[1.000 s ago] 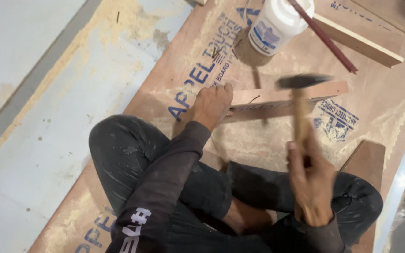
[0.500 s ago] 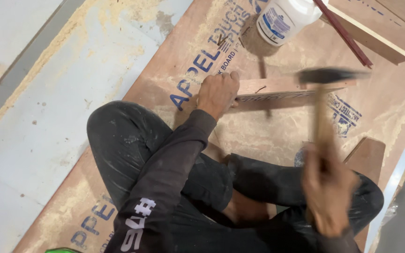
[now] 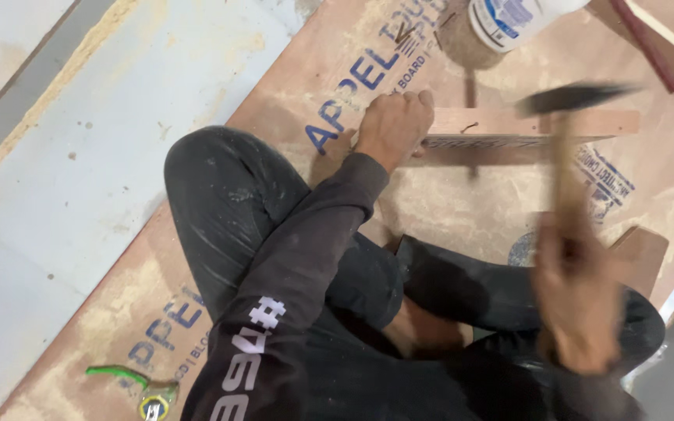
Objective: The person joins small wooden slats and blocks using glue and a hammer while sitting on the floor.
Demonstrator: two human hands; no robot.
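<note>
Two hands were at work on one pale, narrow wooden strip [image 3: 509, 125] lying across the upper right of the frame on the brown printed floor board [image 3: 290, 101]. The left hand [image 3: 394, 125] pressed down on the strip's left end, fingers curled over its edge, pinning it flat. The right hand [image 3: 579, 304], blurred at lower right, was wrapped shut around the wooden handle of a dark-headed hammer [image 3: 567, 97], whose head hung just above the strip. A small nail looked to stand in the strip's face, though blur hid how deep it sat, so the nailing seemed only partway done. A white plastic tub [image 3: 512, 19] stood beyond, at the top edge.
</note>
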